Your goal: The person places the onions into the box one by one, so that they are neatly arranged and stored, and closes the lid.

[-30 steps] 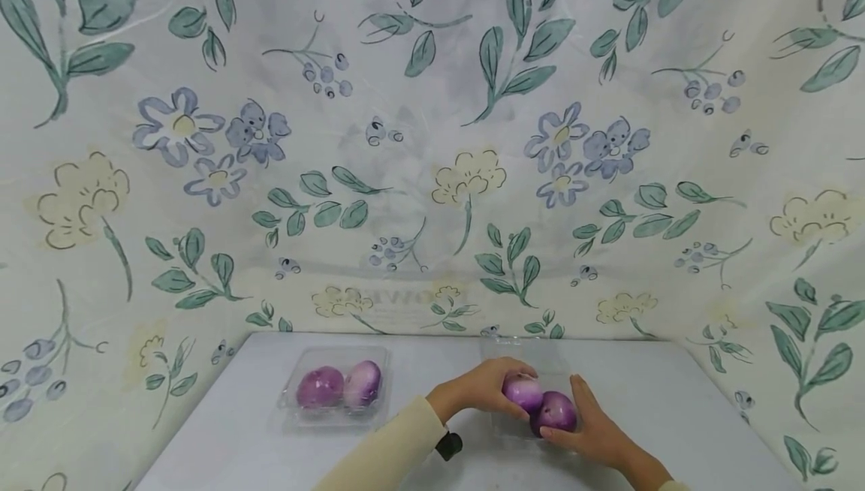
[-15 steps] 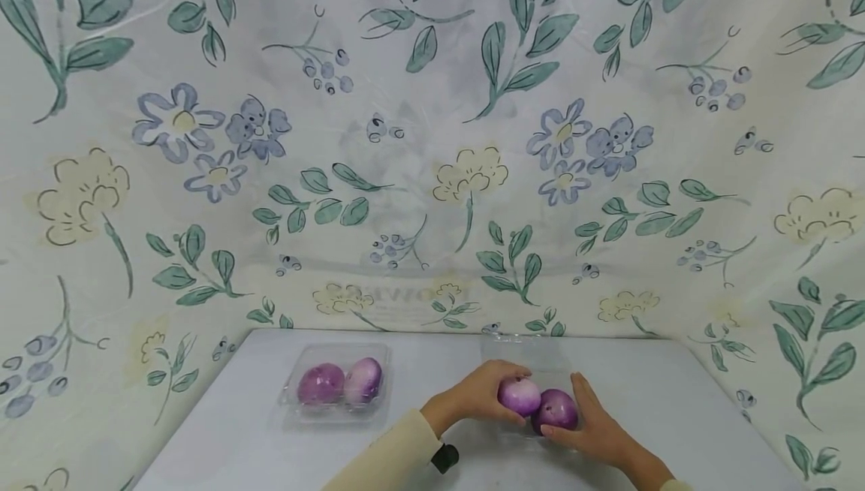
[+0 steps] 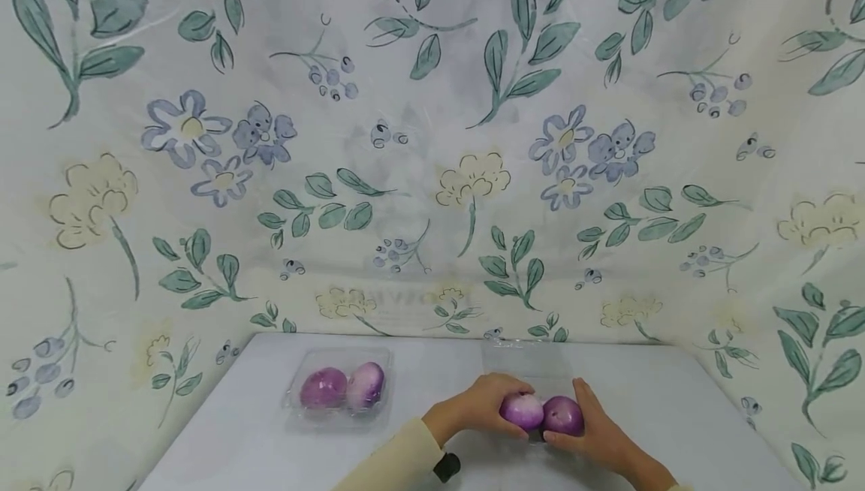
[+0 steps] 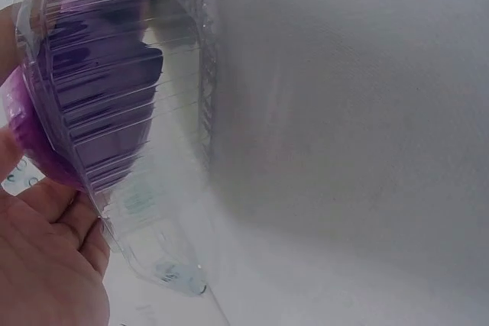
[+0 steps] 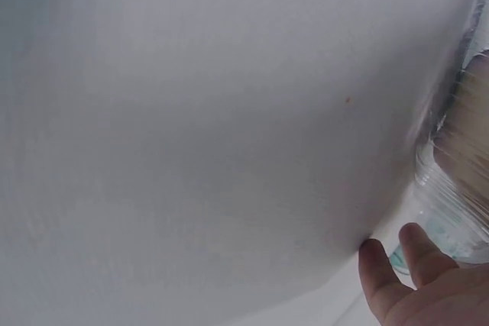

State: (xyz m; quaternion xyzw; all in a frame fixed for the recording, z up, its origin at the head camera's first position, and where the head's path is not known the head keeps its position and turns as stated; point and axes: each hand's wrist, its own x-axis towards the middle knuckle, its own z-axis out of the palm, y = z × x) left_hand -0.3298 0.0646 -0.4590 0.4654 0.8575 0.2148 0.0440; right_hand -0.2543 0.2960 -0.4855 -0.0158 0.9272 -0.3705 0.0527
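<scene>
In the head view my left hand point(image 3: 483, 405) grips a pale purple onion point(image 3: 522, 411). My right hand point(image 3: 598, 438) holds a darker purple onion point(image 3: 563, 416) right beside it, thumb at the near side. Both onions are over the base of an open clear plastic clamshell box, whose lid point(image 3: 527, 359) lies back toward the wall. Through the box's ribbed side point(image 4: 179, 89), the left wrist view shows a dark purple onion point(image 4: 114, 120). The right wrist view has two right fingertips near the clear box point(image 5: 447, 196); its onion is mostly cut off.
A second clear clamshell box point(image 3: 297, 408), closed over two purple onions, stands on the left of the white table point(image 3: 230, 416). A floral cloth point(image 3: 432, 138) hangs behind the table's back edge. A black wrist piece point(image 3: 447, 467) sits under the left sleeve.
The paler onion in my left hand has come lower and nearer to me, now almost level with the darker one. The darker onion has shifted slightly right. Both hands keep their grip.
</scene>
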